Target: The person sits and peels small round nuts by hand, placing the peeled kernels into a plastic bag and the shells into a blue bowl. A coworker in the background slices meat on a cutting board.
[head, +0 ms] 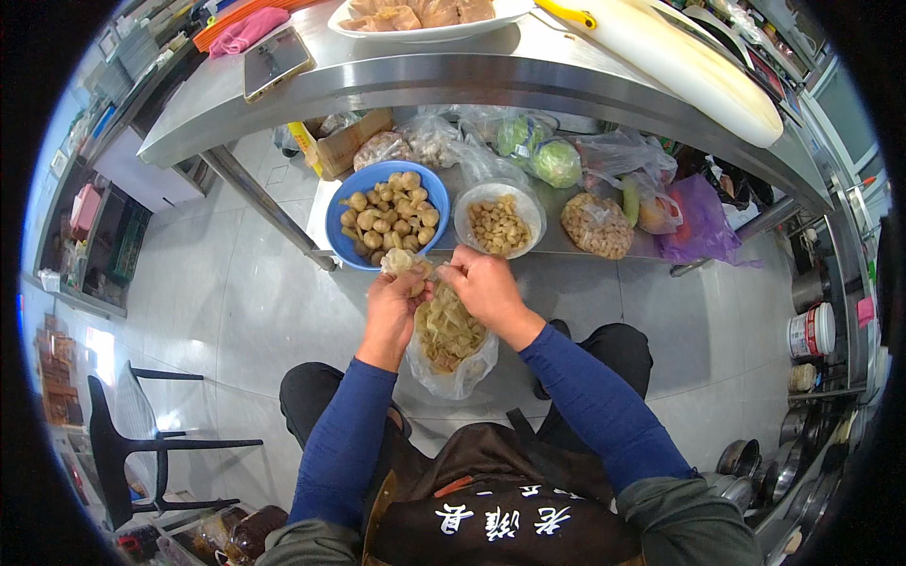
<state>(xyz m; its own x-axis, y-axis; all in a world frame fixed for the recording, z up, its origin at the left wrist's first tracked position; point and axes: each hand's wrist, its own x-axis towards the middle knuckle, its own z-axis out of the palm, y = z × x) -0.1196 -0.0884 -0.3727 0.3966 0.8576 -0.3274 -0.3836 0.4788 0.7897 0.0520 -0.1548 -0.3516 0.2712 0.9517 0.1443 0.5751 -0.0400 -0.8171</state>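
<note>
My left hand (398, 301) holds a partly peeled garlic bulb (403, 263) with loose skin on it. Close beside it, my right hand (485, 290) has its thumb and forefinger pinched together near the bulb; whether something is between them is hidden. Below both hands, a clear plastic bag (456, 375) holds a heap of garlic skins (447, 329). A blue basin (335, 237) full of whole garlic bulbs (389, 212) stands ahead on the left of the lower shelf. To its right is a white bowl (536, 219) with peeled cloves (499, 225).
Bagged pale cloves or nuts (598, 225), bagged cabbages (557, 163), a cardboard box (350, 141) and a purple bag (697, 219) are on the lower shelf. The steel tabletop (467, 78) above bears a phone (276, 62) and a plate (432, 32). A chair (134, 446) stands at left.
</note>
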